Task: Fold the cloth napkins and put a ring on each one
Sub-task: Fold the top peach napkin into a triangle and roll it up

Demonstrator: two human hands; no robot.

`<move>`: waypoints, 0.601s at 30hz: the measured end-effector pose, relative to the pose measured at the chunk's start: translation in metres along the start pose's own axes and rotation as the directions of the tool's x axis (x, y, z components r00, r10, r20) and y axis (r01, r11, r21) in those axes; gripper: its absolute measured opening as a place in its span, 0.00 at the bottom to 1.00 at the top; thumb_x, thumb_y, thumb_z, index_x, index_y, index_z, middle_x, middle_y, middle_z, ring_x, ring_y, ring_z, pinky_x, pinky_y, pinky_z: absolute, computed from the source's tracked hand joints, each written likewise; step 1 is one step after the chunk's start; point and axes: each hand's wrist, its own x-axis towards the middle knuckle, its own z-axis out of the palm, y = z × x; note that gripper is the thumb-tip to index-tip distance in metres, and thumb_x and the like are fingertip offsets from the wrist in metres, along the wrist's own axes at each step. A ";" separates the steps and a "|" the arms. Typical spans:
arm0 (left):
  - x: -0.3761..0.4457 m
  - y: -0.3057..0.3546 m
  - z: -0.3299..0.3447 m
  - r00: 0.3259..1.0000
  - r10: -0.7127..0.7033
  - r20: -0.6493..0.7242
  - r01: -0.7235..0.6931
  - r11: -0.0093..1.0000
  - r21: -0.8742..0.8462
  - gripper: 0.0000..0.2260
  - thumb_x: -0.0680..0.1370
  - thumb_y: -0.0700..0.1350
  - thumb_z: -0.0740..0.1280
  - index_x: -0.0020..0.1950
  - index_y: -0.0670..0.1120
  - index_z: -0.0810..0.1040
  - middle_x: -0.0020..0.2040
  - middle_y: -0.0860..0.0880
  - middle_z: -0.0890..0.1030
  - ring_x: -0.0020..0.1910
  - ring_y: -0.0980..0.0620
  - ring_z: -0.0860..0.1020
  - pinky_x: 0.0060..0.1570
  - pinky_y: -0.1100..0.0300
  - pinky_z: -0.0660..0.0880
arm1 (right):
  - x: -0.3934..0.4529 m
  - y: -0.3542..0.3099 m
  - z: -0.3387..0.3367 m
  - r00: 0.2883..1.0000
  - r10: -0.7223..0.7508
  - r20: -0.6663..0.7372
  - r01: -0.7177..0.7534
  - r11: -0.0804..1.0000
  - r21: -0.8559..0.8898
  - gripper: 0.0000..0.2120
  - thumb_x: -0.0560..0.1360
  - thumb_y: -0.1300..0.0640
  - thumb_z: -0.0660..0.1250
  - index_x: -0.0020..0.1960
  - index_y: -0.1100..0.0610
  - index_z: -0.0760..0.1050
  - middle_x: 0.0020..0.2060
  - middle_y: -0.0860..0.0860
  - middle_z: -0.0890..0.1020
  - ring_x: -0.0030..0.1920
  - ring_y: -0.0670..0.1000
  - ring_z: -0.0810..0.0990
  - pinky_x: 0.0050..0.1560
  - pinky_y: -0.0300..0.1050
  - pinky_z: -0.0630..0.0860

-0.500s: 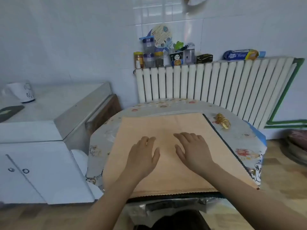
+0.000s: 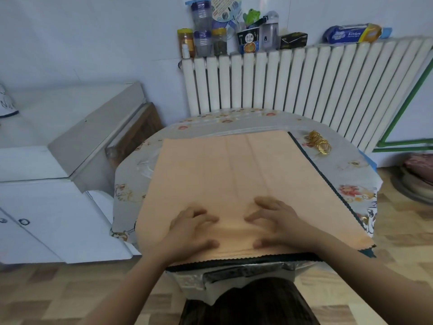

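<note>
Peach napkin (image 2: 236, 170) newly bunched under nearer hands (image 2: 194, 227).

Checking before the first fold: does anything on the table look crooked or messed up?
The napkin lies flat but bunches into a small ridge between the left hand and right hand. Its near edge overhangs the table. The rings sit in a loose pile.
</note>
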 end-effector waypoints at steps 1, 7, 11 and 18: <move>0.001 0.001 0.002 1.000 0.003 -0.006 -0.003 1.000 -0.011 0.30 0.63 0.70 0.63 0.65 0.65 0.71 0.70 0.56 0.62 0.71 0.55 0.58 0.72 0.55 0.53 | 0.001 0.000 0.003 0.999 -0.007 -0.042 0.009 0.999 0.041 0.22 0.59 0.32 0.72 0.52 0.31 0.72 0.71 0.42 0.62 0.74 0.46 0.53 0.73 0.45 0.48; -0.006 0.009 0.004 0.999 0.040 0.016 -0.039 0.997 -0.063 0.25 0.65 0.67 0.71 0.61 0.66 0.73 0.68 0.58 0.61 0.69 0.58 0.57 0.72 0.52 0.53 | 0.003 -0.005 0.008 0.970 0.083 -0.227 -0.041 0.982 0.183 0.06 0.65 0.47 0.76 0.36 0.40 0.80 0.54 0.39 0.77 0.59 0.40 0.67 0.57 0.21 0.54; -0.004 0.018 0.008 0.997 0.008 -0.076 -0.014 0.997 -0.081 0.20 0.64 0.64 0.74 0.54 0.67 0.76 0.63 0.60 0.64 0.67 0.58 0.59 0.71 0.53 0.54 | 0.007 -0.009 -0.001 0.963 0.117 -0.241 -0.069 0.978 0.198 0.04 0.67 0.48 0.75 0.37 0.46 0.82 0.45 0.38 0.79 0.54 0.43 0.72 0.50 0.25 0.61; 0.008 0.007 0.004 0.972 -0.080 -0.222 0.019 0.964 -0.264 0.11 0.66 0.60 0.70 0.40 0.56 0.85 0.49 0.60 0.78 0.52 0.58 0.76 0.58 0.55 0.70 | 0.002 -0.004 -0.016 0.963 0.185 -0.195 -0.161 0.978 0.131 0.07 0.68 0.47 0.74 0.39 0.50 0.81 0.39 0.42 0.81 0.46 0.44 0.76 0.47 0.39 0.69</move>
